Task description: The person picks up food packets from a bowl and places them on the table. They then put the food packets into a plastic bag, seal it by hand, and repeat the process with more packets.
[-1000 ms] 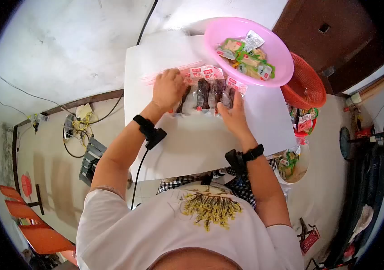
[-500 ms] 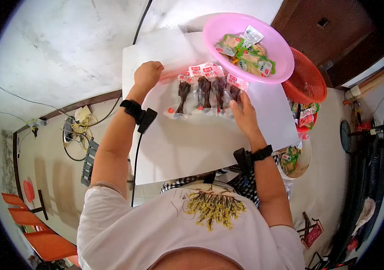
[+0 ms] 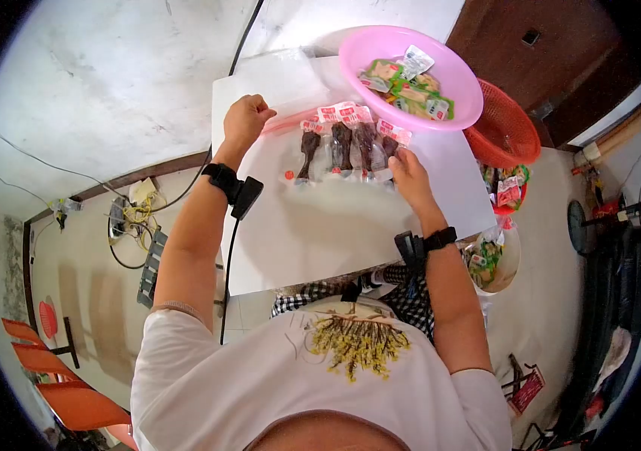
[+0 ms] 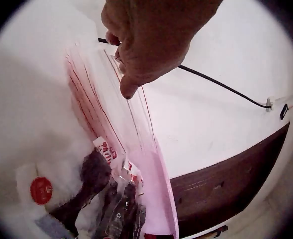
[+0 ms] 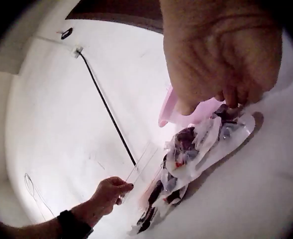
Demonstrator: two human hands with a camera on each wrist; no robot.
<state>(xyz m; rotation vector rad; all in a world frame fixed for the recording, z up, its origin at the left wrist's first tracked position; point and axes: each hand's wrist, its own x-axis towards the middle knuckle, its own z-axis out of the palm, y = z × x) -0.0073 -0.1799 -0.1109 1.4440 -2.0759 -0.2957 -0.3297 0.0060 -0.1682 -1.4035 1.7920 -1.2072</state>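
Several clear packets [image 3: 341, 146] of dark meat with red-and-white labels lie in a row on the white table [image 3: 298, 248]. Beside their labelled ends stretches clear plastic with red lines [image 4: 94, 94]. My left hand [image 3: 247, 122] [image 4: 151, 42] pinches the edge of this plastic between thumb and fingers, left of the packets. At the row's right end, my right hand [image 3: 413, 180] [image 5: 223, 59] grips the last packet [image 5: 228, 117], its fingers curled at the labelled end. Whether the packets lie inside the plastic or on it, I cannot tell.
A pink basin [image 3: 462, 90] with green packets stands at the table's back right. Beyond it are a red basket [image 3: 512, 135] and a white bucket [image 3: 512, 263] of packets. A black cable [image 3: 231, 263] runs past the left edge.
My left hand has moved left from the packets to the plastic's edge. My right hand has shifted right along the row, and its fingers have closed on the end packet.
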